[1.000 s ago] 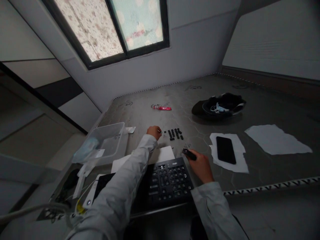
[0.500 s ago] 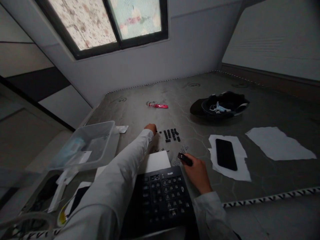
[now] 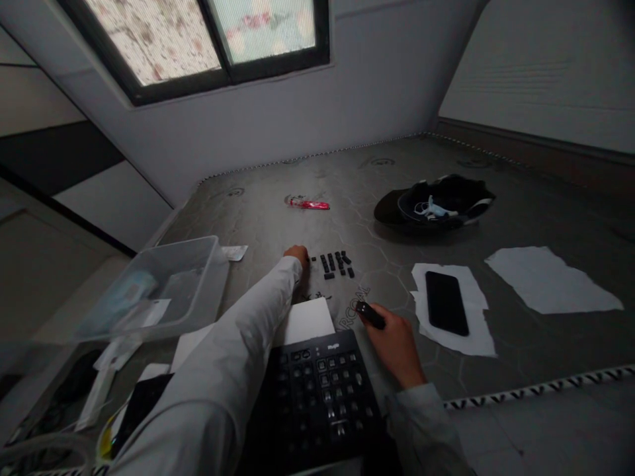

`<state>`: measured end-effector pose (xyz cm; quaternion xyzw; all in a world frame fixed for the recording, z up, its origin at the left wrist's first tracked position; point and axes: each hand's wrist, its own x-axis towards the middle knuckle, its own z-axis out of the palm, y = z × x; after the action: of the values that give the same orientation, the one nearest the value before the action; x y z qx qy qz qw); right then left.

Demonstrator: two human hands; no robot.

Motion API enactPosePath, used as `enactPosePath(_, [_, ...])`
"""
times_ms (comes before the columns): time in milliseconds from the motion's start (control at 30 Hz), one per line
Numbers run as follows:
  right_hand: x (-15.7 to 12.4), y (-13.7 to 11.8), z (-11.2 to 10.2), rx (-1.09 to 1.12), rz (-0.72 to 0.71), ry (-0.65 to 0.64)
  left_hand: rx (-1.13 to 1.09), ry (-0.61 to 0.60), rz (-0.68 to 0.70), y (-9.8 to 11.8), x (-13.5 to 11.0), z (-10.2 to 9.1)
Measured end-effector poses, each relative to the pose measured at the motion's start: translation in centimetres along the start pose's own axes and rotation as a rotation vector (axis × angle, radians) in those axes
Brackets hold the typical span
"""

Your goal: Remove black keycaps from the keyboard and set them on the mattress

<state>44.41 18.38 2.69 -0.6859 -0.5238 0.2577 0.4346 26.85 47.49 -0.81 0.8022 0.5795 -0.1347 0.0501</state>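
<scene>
My left hand (image 3: pixel 296 255) reaches forward over the grey mattress surface and rests with curled fingers just left of a small group of black keycaps (image 3: pixel 336 263). Whether it holds one is hidden. My right hand (image 3: pixel 391 337) sits beside the right end of a black keyboard (image 3: pixel 317 390) and grips a small black tool (image 3: pixel 370 315). Some sockets on the keyboard look empty. A white paper sheet (image 3: pixel 307 320) lies between the keyboard and the keycaps.
A clear plastic tub (image 3: pixel 163 291) stands at the left. A black phone (image 3: pixel 445 303) lies on torn white paper, with another paper (image 3: pixel 548 280) at the right. A black cap (image 3: pixel 434 206) and a red wrapper (image 3: pixel 310 204) lie farther back. Cables clutter the near left.
The view has tilted and shifted slightly. My left hand has stayed by the keycaps, lowering closer to the surface. My right hand keeps its grip on the black tool.
</scene>
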Motion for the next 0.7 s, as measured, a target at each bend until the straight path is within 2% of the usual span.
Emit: enactPosePath(700, [0.1, 0.32, -0.11, -0.019, 0.017, -0.01, 0.018, 0.004, -0.013, 0.49, -0.84, -0.85])
